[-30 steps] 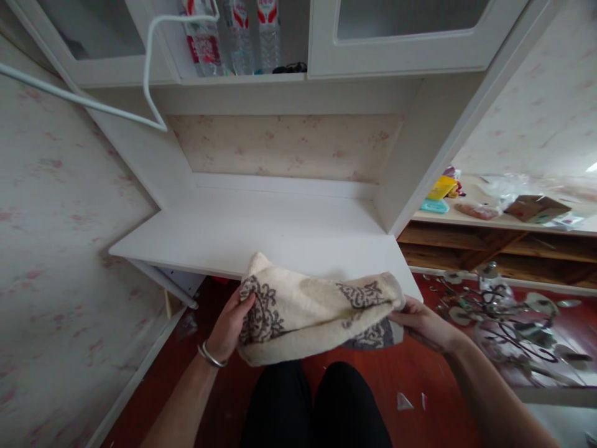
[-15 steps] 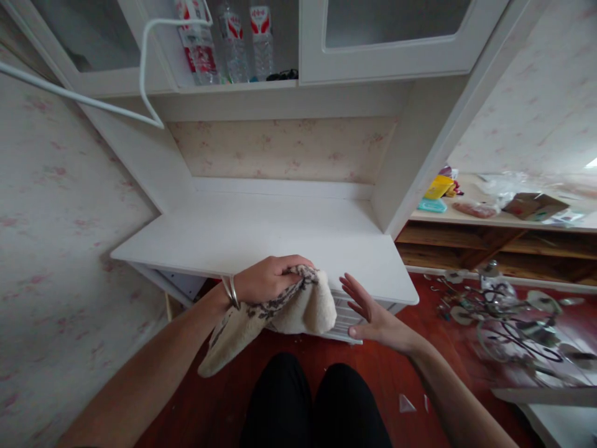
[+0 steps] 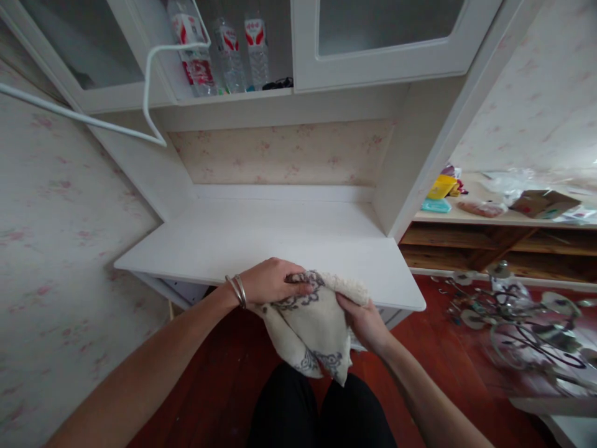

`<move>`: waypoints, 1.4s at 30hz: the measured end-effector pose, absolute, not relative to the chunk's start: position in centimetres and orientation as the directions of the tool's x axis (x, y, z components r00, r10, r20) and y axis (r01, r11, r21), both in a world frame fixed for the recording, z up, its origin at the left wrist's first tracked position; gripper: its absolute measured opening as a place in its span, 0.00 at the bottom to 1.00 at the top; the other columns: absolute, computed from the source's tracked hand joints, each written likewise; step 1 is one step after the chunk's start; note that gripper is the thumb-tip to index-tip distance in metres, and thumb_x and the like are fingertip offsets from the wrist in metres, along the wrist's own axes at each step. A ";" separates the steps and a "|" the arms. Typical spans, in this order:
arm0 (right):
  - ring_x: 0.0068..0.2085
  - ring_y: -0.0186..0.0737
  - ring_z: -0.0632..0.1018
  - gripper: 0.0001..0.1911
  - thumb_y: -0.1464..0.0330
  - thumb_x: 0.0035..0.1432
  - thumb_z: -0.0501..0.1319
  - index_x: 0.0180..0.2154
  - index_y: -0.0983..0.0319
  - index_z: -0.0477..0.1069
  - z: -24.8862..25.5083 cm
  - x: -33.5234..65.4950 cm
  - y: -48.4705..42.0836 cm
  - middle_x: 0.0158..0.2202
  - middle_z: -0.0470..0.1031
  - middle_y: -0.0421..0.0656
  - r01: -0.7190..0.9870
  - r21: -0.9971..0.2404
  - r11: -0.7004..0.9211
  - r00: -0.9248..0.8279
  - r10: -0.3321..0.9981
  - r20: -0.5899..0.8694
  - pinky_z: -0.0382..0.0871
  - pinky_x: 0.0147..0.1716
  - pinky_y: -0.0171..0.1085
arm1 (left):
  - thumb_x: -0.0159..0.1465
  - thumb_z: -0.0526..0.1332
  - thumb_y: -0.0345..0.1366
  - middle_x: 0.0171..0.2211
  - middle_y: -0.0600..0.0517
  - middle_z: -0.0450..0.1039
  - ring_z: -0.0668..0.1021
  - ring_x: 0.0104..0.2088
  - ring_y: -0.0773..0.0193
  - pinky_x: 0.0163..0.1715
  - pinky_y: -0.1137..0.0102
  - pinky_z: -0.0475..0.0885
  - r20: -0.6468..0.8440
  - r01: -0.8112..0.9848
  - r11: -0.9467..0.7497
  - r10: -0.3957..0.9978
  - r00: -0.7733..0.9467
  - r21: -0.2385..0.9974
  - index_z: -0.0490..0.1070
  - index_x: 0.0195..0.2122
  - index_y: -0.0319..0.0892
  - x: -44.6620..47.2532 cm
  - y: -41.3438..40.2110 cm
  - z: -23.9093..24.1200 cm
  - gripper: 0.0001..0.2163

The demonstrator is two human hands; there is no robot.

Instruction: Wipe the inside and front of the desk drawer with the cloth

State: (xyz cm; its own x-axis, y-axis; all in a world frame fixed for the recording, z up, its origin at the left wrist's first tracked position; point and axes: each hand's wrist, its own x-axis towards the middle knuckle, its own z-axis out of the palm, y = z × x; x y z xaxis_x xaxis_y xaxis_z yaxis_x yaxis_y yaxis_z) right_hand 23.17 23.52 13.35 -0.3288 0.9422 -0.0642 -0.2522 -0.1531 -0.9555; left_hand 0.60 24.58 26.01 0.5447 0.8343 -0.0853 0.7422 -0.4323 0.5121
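Observation:
A cream towel with a dark grey scroll pattern hangs over the front edge of the white desk. My left hand, with bangles on the wrist, lies closed on the towel's top at the desk edge. My right hand grips the towel's right side from below, just under the desk's front edge. The lower part of the towel dangles above my black-clad knees.
Water bottles stand on the shelf above the desk, beside a glass cabinet door. A white hanger hangs at upper left. To the right are a cluttered wooden shelf and a chandelier lying on the red floor.
A second ago both hands held the folded towel stretched between them. My right hand let go and opened, then took hold again. My left hand carried the towel up onto the desk edge.

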 end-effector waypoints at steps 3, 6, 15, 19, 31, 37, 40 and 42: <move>0.37 0.42 0.76 0.13 0.63 0.51 0.62 0.39 0.61 0.76 16.2 25.4 25.1 0.36 0.78 0.41 0.025 -0.999 -0.022 -0.390 0.920 -0.030 0.69 0.36 0.38 | 0.50 0.66 0.49 0.29 0.57 0.74 0.73 0.31 0.67 0.27 0.76 0.62 -0.246 0.755 -0.352 0.797 0.552 0.554 0.73 0.35 0.45 -0.8 25.5 25.6 0.17; 0.33 0.39 0.75 0.12 0.65 0.50 0.60 0.37 0.61 0.76 18.9 27.1 26.8 0.32 0.77 0.39 0.228 -0.972 0.061 -0.440 0.897 -0.047 0.67 0.31 0.35 | 0.51 0.65 0.45 0.26 0.58 0.74 0.73 0.28 0.68 0.27 0.76 0.63 -0.422 0.772 -0.263 0.713 0.560 0.579 0.74 0.32 0.43 -3.0 26.3 24.5 0.12; 0.37 0.41 0.74 0.17 0.57 0.52 0.60 0.40 0.60 0.75 22.0 28.6 34.6 0.33 0.76 0.39 0.353 -0.903 0.246 -0.348 0.930 0.118 0.68 0.38 0.39 | 0.54 0.59 0.56 0.32 0.54 0.76 0.74 0.33 0.64 0.32 0.74 0.66 -0.169 0.692 -0.065 0.949 0.265 0.719 0.75 0.36 0.41 -9.1 29.9 24.0 0.22; 0.41 0.40 0.73 0.15 0.63 0.54 0.57 0.42 0.61 0.75 26.2 26.9 38.0 0.37 0.76 0.39 0.422 -0.773 0.474 -0.228 0.881 0.415 0.65 0.43 0.40 | 0.60 0.56 0.51 0.36 0.56 0.76 0.73 0.36 0.67 0.37 0.74 0.64 0.275 0.840 -0.209 0.959 0.075 0.501 0.75 0.42 0.40 -9.6 33.1 29.4 0.20; 0.40 0.42 0.75 0.19 0.58 0.48 0.64 0.39 0.63 0.75 22.8 25.3 39.8 0.37 0.78 0.42 0.258 -0.855 0.449 -0.167 0.893 0.418 0.66 0.47 0.46 | 0.64 0.54 0.46 0.41 0.53 0.74 0.72 0.41 0.67 0.42 0.74 0.62 0.390 0.877 -0.479 0.814 0.430 0.031 0.75 0.43 0.46 -9.5 31.5 30.9 0.15; 0.37 0.45 0.76 0.17 0.54 0.47 0.64 0.32 0.61 0.78 12.7 27.5 33.5 0.32 0.78 0.42 0.316 -0.938 0.142 -0.522 0.851 -0.047 0.68 0.43 0.44 | 0.64 0.54 0.41 0.38 0.57 0.76 0.75 0.37 0.69 0.36 0.76 0.64 -0.011 0.809 -0.545 0.828 0.561 0.220 0.75 0.40 0.54 -9.5 27.4 19.5 0.10; 0.32 0.42 0.75 0.21 0.51 0.52 0.59 0.28 0.62 0.77 10.6 27.4 32.2 0.28 0.77 0.41 0.383 -0.922 0.057 -0.550 0.816 -0.178 0.69 0.37 0.40 | 0.63 0.55 0.44 0.35 0.57 0.77 0.76 0.36 0.69 0.35 0.76 0.63 -0.074 0.790 -0.540 0.810 0.581 0.289 0.76 0.38 0.52 -9.8 27.0 17.6 0.11; 0.30 0.40 0.74 0.23 0.49 0.51 0.58 0.26 0.62 0.76 10.4 26.9 32.7 0.26 0.76 0.39 0.394 -0.918 0.048 -0.507 0.844 -0.174 0.68 0.34 0.38 | 0.63 0.54 0.46 0.34 0.57 0.76 0.76 0.35 0.69 0.35 0.76 0.63 -0.058 0.789 -0.532 0.817 0.574 0.308 0.75 0.39 0.52 -10.3 28.1 17.7 0.12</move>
State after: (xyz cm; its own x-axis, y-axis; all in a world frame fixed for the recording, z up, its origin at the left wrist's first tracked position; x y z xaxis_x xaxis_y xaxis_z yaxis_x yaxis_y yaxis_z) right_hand 26.86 32.75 10.35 -0.5073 0.8440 -0.1742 0.3943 0.0476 -0.9178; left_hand -10.28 28.08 17.71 0.5738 0.8170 -0.0578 0.7888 -0.5321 0.3077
